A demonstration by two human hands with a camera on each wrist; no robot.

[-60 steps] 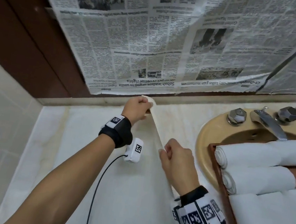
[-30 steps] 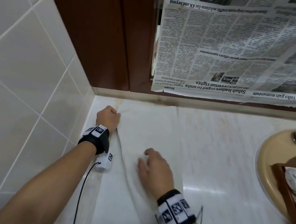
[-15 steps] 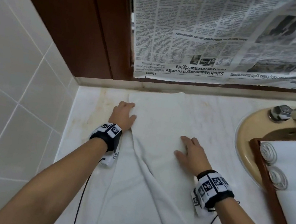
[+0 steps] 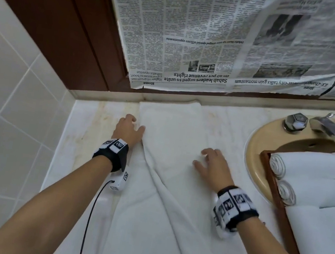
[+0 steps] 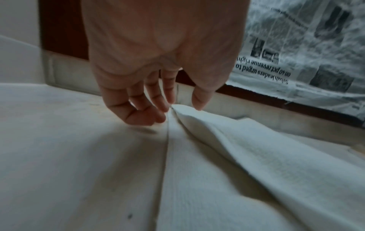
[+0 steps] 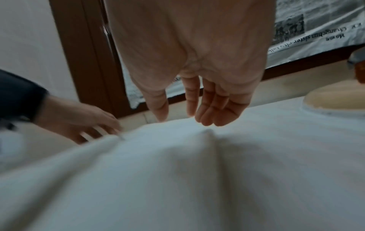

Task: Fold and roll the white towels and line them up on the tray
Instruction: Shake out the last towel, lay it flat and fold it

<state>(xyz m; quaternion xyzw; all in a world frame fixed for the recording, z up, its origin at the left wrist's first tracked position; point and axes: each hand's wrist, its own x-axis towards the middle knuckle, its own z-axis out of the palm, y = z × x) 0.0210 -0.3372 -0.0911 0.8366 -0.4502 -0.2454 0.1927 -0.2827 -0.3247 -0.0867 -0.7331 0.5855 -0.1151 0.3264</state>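
The white towel point(image 4: 166, 140) is lying spread on the marble counter point(image 4: 89, 118), reaching the back ledge. The left hand point(image 4: 127, 130) is resting at the towel's left folded edge, fingers relaxed and extended, fingertips point(image 5: 158, 115) touching the fold. The right hand point(image 4: 213, 163) is lying on the towel's right portion, fingers straight, gripping nothing. The towel's near end is running out of the head view. Two rolled towels point(image 4: 309, 164) are lying side by side on the wooden tray point(image 4: 276, 194) over the sink point(image 4: 254, 153); a further unrolled towel point(image 4: 325, 235) is lying nearer, cut off at the right. One newspaper point(image 4: 209, 34) is hanging behind. The right wrist view is blurring the towel surface.
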